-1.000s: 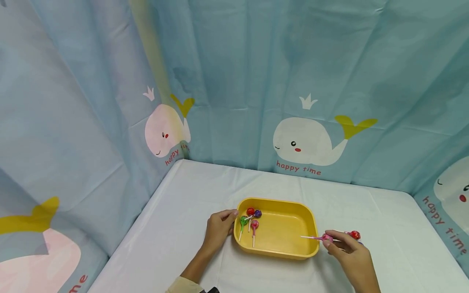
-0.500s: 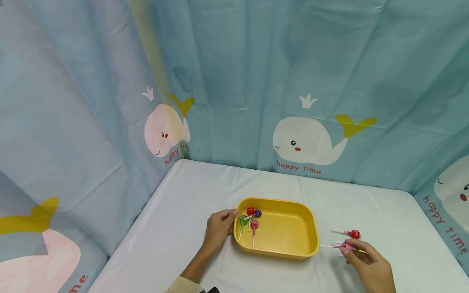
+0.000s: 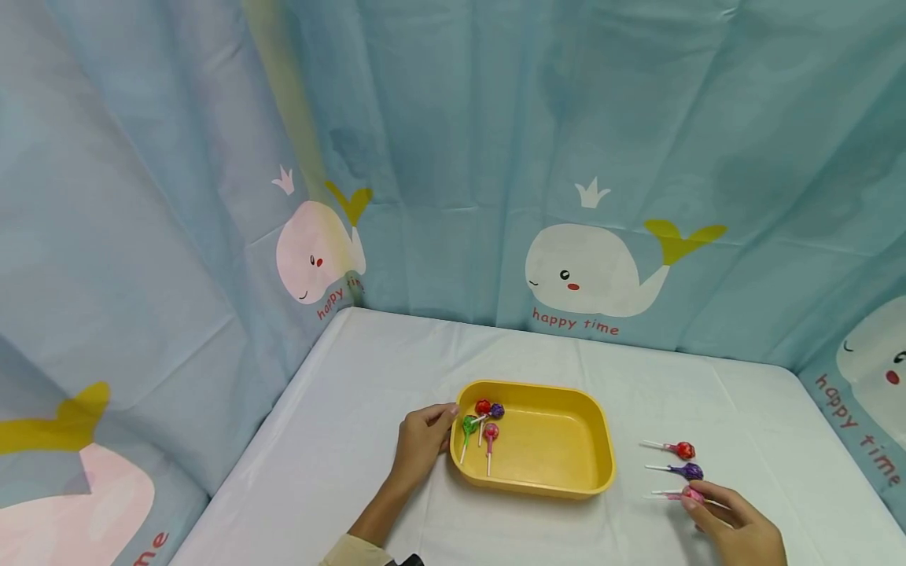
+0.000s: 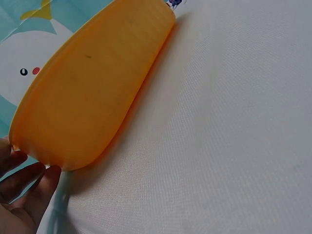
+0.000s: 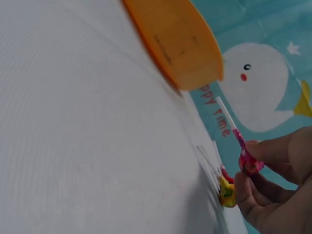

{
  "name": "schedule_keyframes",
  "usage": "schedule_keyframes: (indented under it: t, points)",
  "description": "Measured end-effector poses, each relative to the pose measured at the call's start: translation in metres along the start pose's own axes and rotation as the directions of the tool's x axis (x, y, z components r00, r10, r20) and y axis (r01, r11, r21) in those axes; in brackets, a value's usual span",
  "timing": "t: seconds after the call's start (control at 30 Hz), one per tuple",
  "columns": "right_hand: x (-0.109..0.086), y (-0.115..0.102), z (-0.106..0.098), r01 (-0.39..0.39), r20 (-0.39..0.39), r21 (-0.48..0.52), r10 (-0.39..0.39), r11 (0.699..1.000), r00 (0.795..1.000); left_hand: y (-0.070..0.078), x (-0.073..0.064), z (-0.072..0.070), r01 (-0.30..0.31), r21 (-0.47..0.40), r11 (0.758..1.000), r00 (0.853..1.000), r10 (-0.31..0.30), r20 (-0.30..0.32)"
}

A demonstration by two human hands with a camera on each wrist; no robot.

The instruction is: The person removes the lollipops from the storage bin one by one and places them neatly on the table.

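My left hand (image 3: 421, 444) holds the left end of a yellow tray (image 3: 559, 487), its fingertips against the outer wall in the left wrist view. Inside the tray, at its left, lie a red lollipop (image 3: 483, 407), a purple lollipop (image 3: 497, 410), a green lollipop (image 3: 469, 425) and a pink lollipop (image 3: 491, 431). To the right of the tray, my right hand (image 3: 739, 523) pinches another pink lollipop (image 5: 249, 161) by its wrapped head, stick pointing left in the head view. Close below it in the right wrist view is a yellow lollipop (image 5: 227, 192), mostly hidden in the head view.
A second red lollipop (image 3: 683, 450) and a second purple lollipop (image 3: 690, 471) lie on the white tablecloth (image 3: 382, 369) beyond my right hand, sticks toward the tray. A blue whale-print curtain (image 3: 453, 259) hangs behind and along the left.
My right hand has moved right and nearer to me with the pink lollipop, away from the tray's right rim. The red and purple lollipops on the cloth are now uncovered. My left hand stays put.
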State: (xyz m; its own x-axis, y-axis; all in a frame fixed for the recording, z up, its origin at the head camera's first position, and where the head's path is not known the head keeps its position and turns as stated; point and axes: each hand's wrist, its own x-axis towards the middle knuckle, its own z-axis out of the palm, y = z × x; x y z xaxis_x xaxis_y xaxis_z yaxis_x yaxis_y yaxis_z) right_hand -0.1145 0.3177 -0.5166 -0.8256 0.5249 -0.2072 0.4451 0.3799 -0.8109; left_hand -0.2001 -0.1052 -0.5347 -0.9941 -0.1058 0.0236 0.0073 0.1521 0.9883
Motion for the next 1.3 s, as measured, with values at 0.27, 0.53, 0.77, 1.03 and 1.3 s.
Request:
schedule_keyframes:
  t: [0.27,0.53,0.77,1.03,1.3]
  points:
    - [0.011,0.015,-0.003,-0.014,0.011,-0.06,0.014,0.998,1.0,0.0,0.0,0.0,-0.012,0.047,0.999,1.0,0.013,-0.01]
    - [0.018,0.027,-0.008,0.003,0.037,-0.204,0.005,0.979,0.999,-0.001,0.0,0.0,-0.002,0.049,0.999,1.0,0.002,-0.007]
    - [0.026,0.035,-0.01,-0.009,0.041,-0.217,0.018,0.976,0.999,0.0,0.0,0.0,-0.001,0.042,0.999,1.0,0.002,-0.012]
    - [0.031,0.037,-0.011,-0.004,0.072,-0.205,0.02,0.979,0.997,0.0,0.001,0.001,-0.007,0.043,0.999,1.0,0.008,-0.007]
    - [0.029,0.031,-0.013,-0.01,0.076,-0.221,0.028,0.975,0.997,0.0,0.001,0.0,-0.006,0.065,0.998,1.0,0.007,-0.016]
